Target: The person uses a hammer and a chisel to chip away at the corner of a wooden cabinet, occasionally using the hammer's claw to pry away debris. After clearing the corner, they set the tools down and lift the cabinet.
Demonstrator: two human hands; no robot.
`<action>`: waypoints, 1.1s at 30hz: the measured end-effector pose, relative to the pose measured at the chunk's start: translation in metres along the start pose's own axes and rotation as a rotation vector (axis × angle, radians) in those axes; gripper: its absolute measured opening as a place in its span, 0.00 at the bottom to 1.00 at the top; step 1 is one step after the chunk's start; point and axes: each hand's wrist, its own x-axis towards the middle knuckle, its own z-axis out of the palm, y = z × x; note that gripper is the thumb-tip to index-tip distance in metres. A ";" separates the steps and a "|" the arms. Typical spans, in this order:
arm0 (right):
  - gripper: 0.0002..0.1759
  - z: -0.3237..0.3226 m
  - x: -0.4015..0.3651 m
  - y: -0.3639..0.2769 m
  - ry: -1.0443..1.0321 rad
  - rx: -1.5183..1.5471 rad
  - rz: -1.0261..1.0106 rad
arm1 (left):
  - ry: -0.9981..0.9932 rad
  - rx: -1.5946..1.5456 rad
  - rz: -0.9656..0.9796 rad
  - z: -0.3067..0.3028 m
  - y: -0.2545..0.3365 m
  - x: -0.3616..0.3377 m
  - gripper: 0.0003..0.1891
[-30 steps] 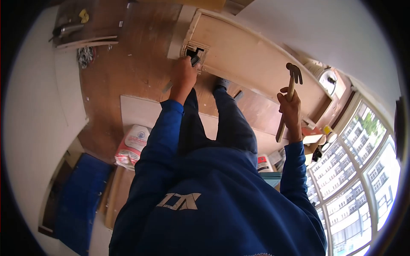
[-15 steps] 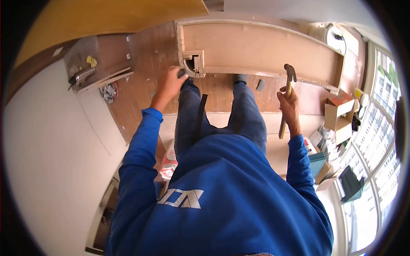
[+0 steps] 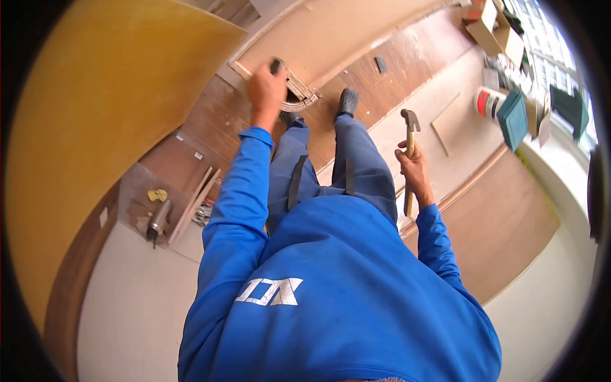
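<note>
My right hand (image 3: 415,170) is wrapped round the wooden handle of a claw hammer (image 3: 410,124), held upright with its dark head pointing away from me. My left hand (image 3: 267,94), somewhat blurred, grips a small dark block (image 3: 275,66) whose exact kind I cannot make out. That hand is over the near left corner of a shallow wooden panel box (image 3: 331,35). Beside it is a curved, layered wooden corner piece (image 3: 304,100) with a dark opening, partly covered by the hand.
A yellow-brown board (image 3: 114,95) rises at left. Below it lie a silver power tool (image 3: 159,219) and wood strips (image 3: 194,204). Another dark block (image 3: 381,64) rests on the floor. A white bucket (image 3: 489,102), a green container (image 3: 512,121) and a cardboard box (image 3: 493,32) stand near the window.
My view has turned, so the panel box now appears slanted at the top. My left hand has moved forward over the box's corner with the dark block. The hammer remains in my right hand.
</note>
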 end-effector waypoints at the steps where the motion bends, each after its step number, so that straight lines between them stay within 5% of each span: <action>1: 0.09 0.008 -0.017 0.011 -0.014 0.049 0.015 | 0.001 -0.113 -0.014 -0.034 0.021 0.009 0.20; 4: 0.09 0.036 -0.064 0.038 -0.010 0.099 0.003 | -0.185 0.131 0.215 -0.080 0.022 0.017 0.18; 9: 0.10 0.104 -0.115 0.097 0.048 0.156 0.047 | -0.557 0.246 0.669 -0.097 0.017 -0.078 0.11; 16: 0.11 0.196 -0.168 0.176 0.262 0.268 0.033 | -0.609 0.087 1.324 -0.034 0.034 -0.187 0.10; 26: 0.07 0.325 -0.197 0.291 0.529 0.597 0.290 | -0.629 0.280 1.561 0.046 0.016 -0.133 0.09; 33: 0.08 0.352 -0.179 0.236 0.529 0.738 0.452 | -0.695 0.258 1.557 0.069 0.006 -0.103 0.08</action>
